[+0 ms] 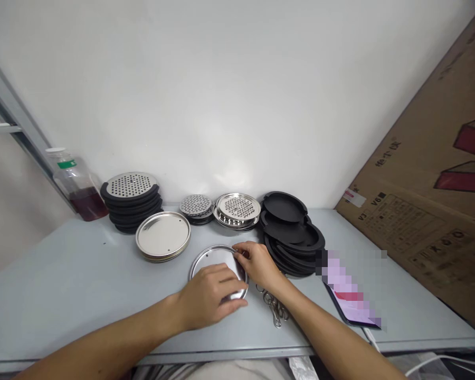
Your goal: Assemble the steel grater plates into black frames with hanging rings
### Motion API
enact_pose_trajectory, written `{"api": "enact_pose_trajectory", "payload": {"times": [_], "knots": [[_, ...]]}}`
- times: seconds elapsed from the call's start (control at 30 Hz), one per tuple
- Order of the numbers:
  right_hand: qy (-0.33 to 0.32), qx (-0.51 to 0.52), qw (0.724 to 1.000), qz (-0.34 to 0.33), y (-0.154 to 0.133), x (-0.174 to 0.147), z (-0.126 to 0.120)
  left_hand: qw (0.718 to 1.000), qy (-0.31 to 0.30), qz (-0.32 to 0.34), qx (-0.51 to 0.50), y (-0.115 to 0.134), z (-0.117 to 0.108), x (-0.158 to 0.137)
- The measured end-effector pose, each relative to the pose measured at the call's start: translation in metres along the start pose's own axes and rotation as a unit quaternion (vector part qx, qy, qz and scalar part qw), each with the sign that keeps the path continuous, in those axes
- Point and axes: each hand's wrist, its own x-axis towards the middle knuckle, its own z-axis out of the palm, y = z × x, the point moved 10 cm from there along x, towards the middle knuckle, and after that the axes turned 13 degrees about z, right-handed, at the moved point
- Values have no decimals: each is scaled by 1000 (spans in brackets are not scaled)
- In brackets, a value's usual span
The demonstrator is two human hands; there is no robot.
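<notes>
A shiny round metal plate (211,258) with a raised rim and a small hole lies in front of me. My right hand (257,265) pinches its right rim between thumb and fingers. Over the plate's near part reaches my left hand (211,295), fingers stretched and thumb apart, hiding much of the plate; whether it touches the metal I cannot tell. Several metal clips with rings (275,309) lie beside my right forearm. Just beyond my left hand is a stack of similar metal plates (164,235).
Along the wall stand black holders topped by a perforated disc (130,186), grater discs (196,205), more grater plates (238,207) and stacked black round trays (293,232). A bottle of dark red liquid (87,200) stands left. At right are a phone (350,295) and a large cardboard box (427,211).
</notes>
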Motion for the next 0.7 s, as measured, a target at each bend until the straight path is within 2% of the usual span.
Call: {"api": "enact_pose_trajectory", "payload": {"times": [0.17, 0.3, 0.47, 0.7], "knots": [[10, -38, 999, -11, -2, 0, 0, 985, 52, -152, 60, -51, -30, -17], [-1, -49, 999, -23, -4, 1, 3, 969, 39, -235, 70, -83, -30, -36], [-7, -33, 998, -45, -5, 0, 5, 961, 19, -270, 56, -93, -20, -46], [-7, -52, 998, -32, -2, 1, 7, 958, 11, -284, 38, -89, -23, -44]]}}
